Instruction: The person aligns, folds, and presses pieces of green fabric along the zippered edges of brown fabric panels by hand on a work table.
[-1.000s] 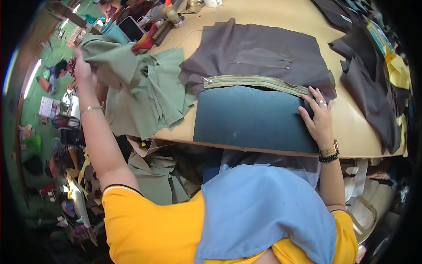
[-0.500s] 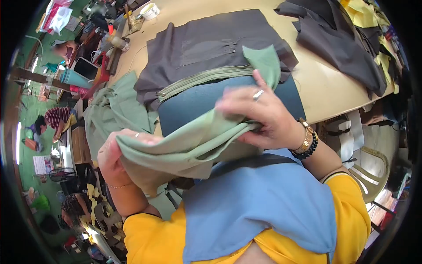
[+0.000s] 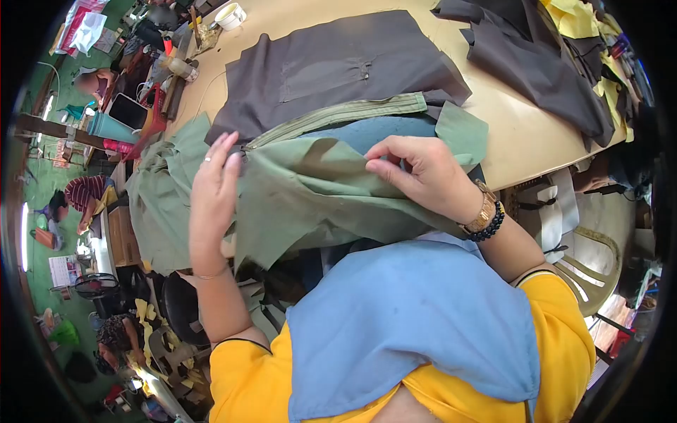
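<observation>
A crumpled green fabric piece (image 3: 317,204) hangs over the table's near edge. My right hand (image 3: 427,173) pinches its upper edge between thumb and fingertips. My left hand (image 3: 214,187) is upright at the cloth's left end, fingers stretched out and not gripping. Just beyond the cloth runs a green zipper (image 3: 338,116), along the near side of a dark brown fabric panel (image 3: 338,49) lying flat. Part of a blue surface (image 3: 381,130) shows between zipper and green cloth. A green fabric corner (image 3: 462,134) lies to the right of my right hand.
More green fabric (image 3: 162,183) is heaped at the left. Dark fabric (image 3: 536,77) and yellow scraps (image 3: 575,17) lie at the right of the table (image 3: 522,158). A white tub (image 3: 230,15) stands at the back. Other people sit at left; a chair (image 3: 596,261) is at right.
The green cloth has gone from folded up in both hands to spread lower over the blue surface. My left hand has let go and moved up; my right hand now pinches the edge.
</observation>
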{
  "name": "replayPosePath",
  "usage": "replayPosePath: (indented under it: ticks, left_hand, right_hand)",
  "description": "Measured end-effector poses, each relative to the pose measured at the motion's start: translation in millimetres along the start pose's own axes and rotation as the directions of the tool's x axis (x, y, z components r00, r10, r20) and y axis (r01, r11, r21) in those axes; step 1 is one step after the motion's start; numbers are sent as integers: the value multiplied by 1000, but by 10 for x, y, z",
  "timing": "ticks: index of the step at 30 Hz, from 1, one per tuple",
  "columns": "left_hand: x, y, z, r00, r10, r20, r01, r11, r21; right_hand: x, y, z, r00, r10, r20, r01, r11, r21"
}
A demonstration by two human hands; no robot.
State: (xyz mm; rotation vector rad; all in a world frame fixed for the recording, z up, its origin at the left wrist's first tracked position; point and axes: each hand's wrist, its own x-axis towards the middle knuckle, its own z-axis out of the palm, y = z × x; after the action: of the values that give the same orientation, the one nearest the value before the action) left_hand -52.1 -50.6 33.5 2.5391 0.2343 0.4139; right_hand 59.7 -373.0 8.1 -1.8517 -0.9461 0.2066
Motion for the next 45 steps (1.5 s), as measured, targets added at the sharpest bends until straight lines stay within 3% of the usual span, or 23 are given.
replayPosePath:
  ticks: [2, 4, 7, 10, 13, 17, 19, 21, 24, 26, 27, 28, 29, 30, 32, 35, 38, 41, 42, 45]
  left_hand:
    - [30, 359, 202, 988, 156, -15, -156, 988, 3]
    - [-17, 755, 366, 948, 299, 104, -306, 950, 60]
    - [23, 996, 670, 901, 426, 83, -430, 902, 43]
    - [104, 827, 700, 881, 442, 167, -463, 878, 123]
    - [83, 608, 540, 944, 322, 80, -331, 916, 228]
    - [-190, 328, 65, 986, 136, 97, -145, 985, 94]
    - [-364, 262, -296, 987, 33, 156, -39, 999, 37]
    - [-545, 193, -762, 931, -110, 347, 115, 993, 7]
    - [-713, 80, -1417, 758, -138, 638, 395, 874, -281]
    - [-638, -36, -1429, 778, -210, 592, 316, 945, -80]
    - [-535, -85, -1403, 790, -242, 563, 276, 961, 26]
    - [-449, -340, -1268, 759, -370, 536, 334, 927, 167]
    - [-462, -543, -1054, 817, -427, 387, 229, 856, 463]
    - [-471, -684, -868, 875, -425, 232, 140, 681, 718]
    - [-353, -511, -425, 965, -233, 121, 50, 615, 787]
    - [-206, 29, 119, 984, 37, 176, -131, 818, 560]
    - [-114, 246, 748, 950, 275, 145, -311, 840, 445]
    - [-81, 384, 1004, 948, 188, 257, -231, 961, 150]
    - [-73, 372, 1049, 950, 274, 153, -296, 943, 151]
    - [-49, 293, 1004, 957, 175, 231, -209, 969, 130]
  right_hand:
    - [19, 24, 25, 996, -76, -42, 74, 996, -40]
    - [22, 6, 44, 987, -157, -33, 153, 984, -86]
    - [3, -74, 47, 960, -275, 58, 281, 949, -142]
    - [-28, -165, -30, 928, -351, 125, 369, 915, -166]
    - [-57, -196, -183, 938, -340, 66, 347, 926, -147]
    - [-91, -207, -478, 955, -280, 95, 293, 935, -200]
    - [-104, -257, -589, 965, -238, 112, 251, 962, -110]
    - [-131, -347, -716, 972, -186, 143, 191, 981, -22]
    - [-74, -349, -788, 969, -36, 244, 7, 993, 121]
    - [49, -216, -726, 957, 35, 287, -77, 988, 134]
    - [124, -88, -630, 958, 50, 283, -67, 997, 49]
    - [196, 60, -511, 959, 65, 276, -57, 998, -36]
    - [239, 207, -392, 960, 81, 267, -51, 992, -119]
    - [251, 366, -273, 971, 55, 234, -17, 987, -162]
    - [251, 619, -88, 986, 5, 165, 37, 967, -254]
    - [210, 699, -29, 992, -11, 129, 47, 960, -277]
    - [186, 720, -40, 992, -7, 130, 45, 955, -292]
    - [178, 682, -87, 989, 11, 146, 35, 951, -309]
    - [176, 688, -112, 989, 22, 147, 26, 949, -313]
    - [133, 705, -145, 990, 37, 136, 14, 935, -354]
